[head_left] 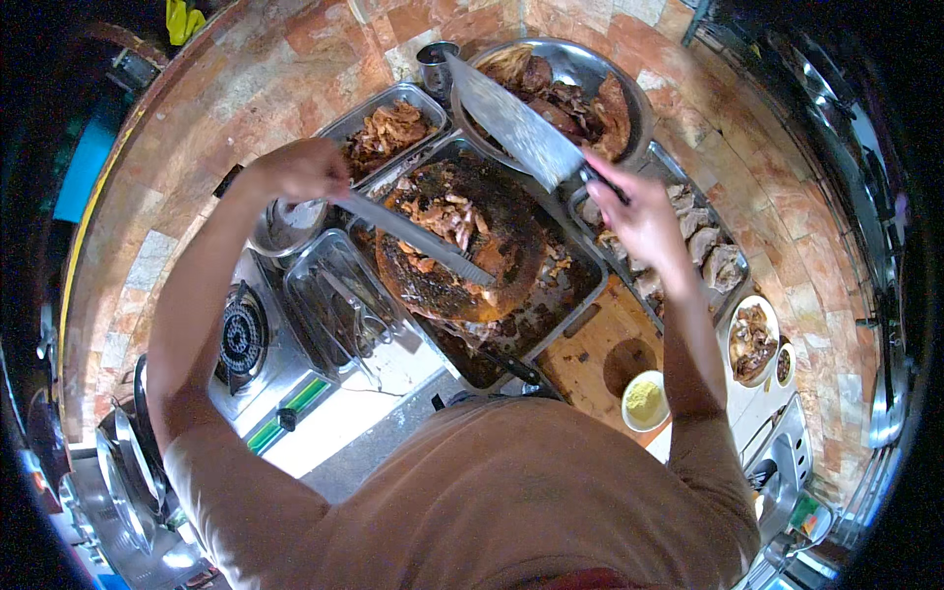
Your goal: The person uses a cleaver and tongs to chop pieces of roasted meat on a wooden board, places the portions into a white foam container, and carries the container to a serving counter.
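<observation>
My left hand grips the end of a long flat metal strip, perhaps a blade or tongs, whose far end reaches over a round chopping block. Chopped meat is heaped on the block, which stands in a dark, greasy metal tray. With my right hand I hold a wide cleaver-like knife by its black handle. The broad blade points up and left, raised over the edge of a steel bowl of meat. Whether the strip touches the block cannot be told.
Around the block stand a tray of cut meat, a tray of pale meat pieces and a tray with tongs. A gas burner is at left. A bowl of yellow-green food sits beside a wooden board. Another knife handle lies near my body.
</observation>
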Motion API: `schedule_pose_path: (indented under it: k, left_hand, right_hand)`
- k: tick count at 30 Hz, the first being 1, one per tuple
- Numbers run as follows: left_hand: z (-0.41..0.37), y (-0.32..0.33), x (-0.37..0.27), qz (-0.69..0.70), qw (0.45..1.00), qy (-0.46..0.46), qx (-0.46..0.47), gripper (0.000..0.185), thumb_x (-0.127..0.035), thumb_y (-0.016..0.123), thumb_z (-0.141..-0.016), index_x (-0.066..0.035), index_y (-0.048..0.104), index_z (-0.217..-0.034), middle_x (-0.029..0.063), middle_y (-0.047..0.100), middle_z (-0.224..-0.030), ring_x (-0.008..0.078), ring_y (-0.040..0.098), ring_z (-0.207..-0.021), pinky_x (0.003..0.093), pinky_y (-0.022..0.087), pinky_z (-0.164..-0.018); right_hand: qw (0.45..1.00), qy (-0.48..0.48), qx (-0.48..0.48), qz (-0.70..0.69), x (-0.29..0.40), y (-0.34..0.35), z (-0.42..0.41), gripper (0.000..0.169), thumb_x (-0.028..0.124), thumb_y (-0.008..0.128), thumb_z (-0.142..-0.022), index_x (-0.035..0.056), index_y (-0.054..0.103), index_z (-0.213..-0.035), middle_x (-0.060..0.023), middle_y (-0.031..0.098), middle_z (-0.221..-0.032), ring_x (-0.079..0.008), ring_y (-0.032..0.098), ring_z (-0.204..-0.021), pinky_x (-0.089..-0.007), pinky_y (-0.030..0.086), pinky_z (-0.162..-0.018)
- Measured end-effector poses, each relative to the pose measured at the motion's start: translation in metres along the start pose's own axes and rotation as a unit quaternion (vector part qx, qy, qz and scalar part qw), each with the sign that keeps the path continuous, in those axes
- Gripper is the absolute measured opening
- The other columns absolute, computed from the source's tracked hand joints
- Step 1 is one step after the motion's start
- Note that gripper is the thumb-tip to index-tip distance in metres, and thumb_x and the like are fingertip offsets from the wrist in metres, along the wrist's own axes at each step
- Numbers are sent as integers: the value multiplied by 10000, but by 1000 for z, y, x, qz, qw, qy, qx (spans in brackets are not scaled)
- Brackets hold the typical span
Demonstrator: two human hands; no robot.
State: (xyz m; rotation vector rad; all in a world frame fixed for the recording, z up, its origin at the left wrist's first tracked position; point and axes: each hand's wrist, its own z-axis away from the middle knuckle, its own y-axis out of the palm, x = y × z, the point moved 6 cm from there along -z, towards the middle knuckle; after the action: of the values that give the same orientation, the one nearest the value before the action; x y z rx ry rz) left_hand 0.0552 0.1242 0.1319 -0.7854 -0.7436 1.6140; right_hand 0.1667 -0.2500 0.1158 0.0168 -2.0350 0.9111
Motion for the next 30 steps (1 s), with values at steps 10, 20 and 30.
schedule_pose_path:
  k: [10,20,30]
  left_hand:
    - [37,-1,-124,-177,972,-24,-155,258,-313,650,-792,-79,695,-889,160,670,-836,346,651,-836,457,505,-742]
    - [124,77,-135,-126,913,-121,-369,224,-305,671,-784,-81,682,-799,138,664,-730,308,669,-747,417,534,-646]
    - [118,124,-107,-2,932,-90,-352,205,-290,669,-790,-117,719,-887,150,674,-782,358,655,-764,450,523,-706]
  right_hand:
    - [993,39,46,98,-18,21,152,405,84,658,-843,93,580,-1240,-220,657,-929,-340,665,-820,-366,523,-661]
    - [983,-100,-152,27,40,11,150,402,121,617,-876,102,541,-1270,-228,645,-815,-392,637,-717,-445,508,-605]
    - [992,33,-117,15,26,32,179,398,124,644,-861,119,573,-1253,-257,628,-806,-391,638,-673,-412,502,-560]
